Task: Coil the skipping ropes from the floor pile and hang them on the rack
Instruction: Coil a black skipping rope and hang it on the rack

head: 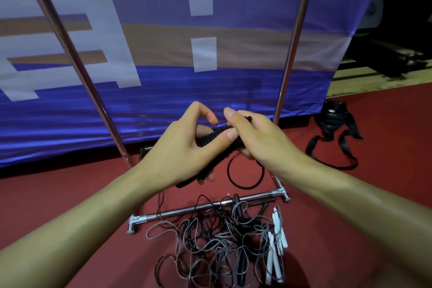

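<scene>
Red floor (58, 194), blue banner (163, 91) behind a chrome rack (289, 58). Left hand (177, 154) grips the black wound rope bundle (214, 138); right hand (254, 140) pinches its top end. A loose loop (245, 175) hangs below and could unwind if the pinch slackens. Tangled rope pile (222, 241) lies by the rack base, snag risk.

Floor (374, 206): dark red surface covering the near ground, running to the right edge. Banner (163, 42): blue fabric sheet hung across the far side, printed with large white blocks and a tan horizontal band; lower edge meets the floor. Strap (332, 138): black harness-like item with loose webbing, lying on the floor at right, just beside the banner's lower right corner. Wooden planks (364, 79): pale boards at far right, beyond the red surface, under a dark unlit area.
</scene>
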The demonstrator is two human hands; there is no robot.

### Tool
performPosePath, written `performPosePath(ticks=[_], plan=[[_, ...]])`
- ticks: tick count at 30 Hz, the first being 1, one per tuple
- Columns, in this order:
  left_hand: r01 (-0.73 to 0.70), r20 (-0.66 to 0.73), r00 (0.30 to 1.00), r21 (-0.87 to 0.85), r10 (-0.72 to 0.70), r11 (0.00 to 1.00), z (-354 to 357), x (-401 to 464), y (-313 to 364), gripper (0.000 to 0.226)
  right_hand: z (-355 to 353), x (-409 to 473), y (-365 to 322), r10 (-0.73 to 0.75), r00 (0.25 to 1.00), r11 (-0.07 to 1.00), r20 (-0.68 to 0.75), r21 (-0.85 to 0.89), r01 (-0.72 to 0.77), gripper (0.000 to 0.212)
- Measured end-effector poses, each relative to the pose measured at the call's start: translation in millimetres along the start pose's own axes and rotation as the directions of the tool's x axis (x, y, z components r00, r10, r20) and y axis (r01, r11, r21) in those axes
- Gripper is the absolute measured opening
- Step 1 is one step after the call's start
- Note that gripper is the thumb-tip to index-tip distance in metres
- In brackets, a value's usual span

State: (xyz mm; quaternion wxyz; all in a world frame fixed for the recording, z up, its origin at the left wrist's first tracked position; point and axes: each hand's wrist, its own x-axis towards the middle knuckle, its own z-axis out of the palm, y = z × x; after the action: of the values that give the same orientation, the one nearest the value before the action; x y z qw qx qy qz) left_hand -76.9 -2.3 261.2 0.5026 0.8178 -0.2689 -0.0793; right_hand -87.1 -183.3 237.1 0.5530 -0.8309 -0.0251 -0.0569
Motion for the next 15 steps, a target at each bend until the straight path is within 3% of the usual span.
performPosePath(ticks=[4,8,10,15], plan=[[-0.018,-0.064,0.998,-0.22,0.004,0.975,-3.2,2.2,-1.3,0.03,-3.5,1.3,-0.1,-0.059,0.993,0.998,-0.101,0.002,0.06,0.039],[-0.102,-0.225,0.973,-0.19,0.058,0.977,-4.5,2.8,-5.4,0.013,-4.2,5.5,3.5,0.009,0.992,0.954,-0.129,0.299,0.03,0.035],[-0.059,-0.281,0.959,-0.28,-0.023,0.958,2.6,2.7,-3.7,0.015,-2.5,4.4,3.7,0.018,0.992,0.937,-0.124,0.349,0.026,0.034],[-0.013,-0.269,0.949,-0.56,-0.167,0.828,14.2,3.5,0.8,0.013,6.4,-3.3,3.5,0.073,0.983,0.929,-0.171,0.37,-0.005,0.038]])
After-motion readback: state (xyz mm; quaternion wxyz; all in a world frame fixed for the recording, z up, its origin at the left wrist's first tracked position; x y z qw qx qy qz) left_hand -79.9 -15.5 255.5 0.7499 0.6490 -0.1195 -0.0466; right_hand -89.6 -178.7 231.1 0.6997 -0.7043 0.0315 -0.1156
